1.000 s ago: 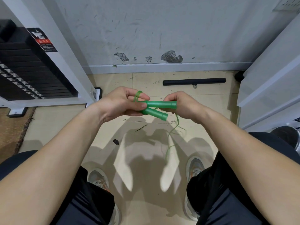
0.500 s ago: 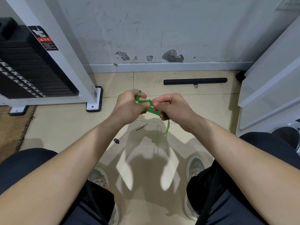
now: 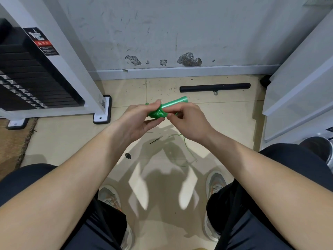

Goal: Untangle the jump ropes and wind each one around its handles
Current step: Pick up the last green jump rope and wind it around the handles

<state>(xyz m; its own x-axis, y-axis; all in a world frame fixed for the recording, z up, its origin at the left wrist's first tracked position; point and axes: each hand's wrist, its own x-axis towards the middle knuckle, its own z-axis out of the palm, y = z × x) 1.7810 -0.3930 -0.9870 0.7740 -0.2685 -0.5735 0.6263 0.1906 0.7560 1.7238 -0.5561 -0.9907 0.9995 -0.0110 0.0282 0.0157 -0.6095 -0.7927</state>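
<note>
The jump rope [image 3: 156, 113] is bright green and its thin cord is wound into a thick bundle around the green handle [image 3: 173, 103], which is tilted, with its free end up and to the right. A loose cord [image 3: 189, 152] hangs from under the right hand down to the floor [image 3: 63, 138].

A black bar [image 3: 214, 87] lies on the floor near the wall. A weight stack [image 3: 27, 78] in a white frame stands at the left and a white cabinet [image 3: 297, 87] at the right. Nothing stands between the hands and the rope.

The rope is held in the air above the floor, between both hands. The left hand [image 3: 138, 120] grips the bundle, with its fingers curled over it and the thumb under it. The right hand [image 3: 189, 121], with its fingers curled, pinches the rope just beside the bundle.
</note>
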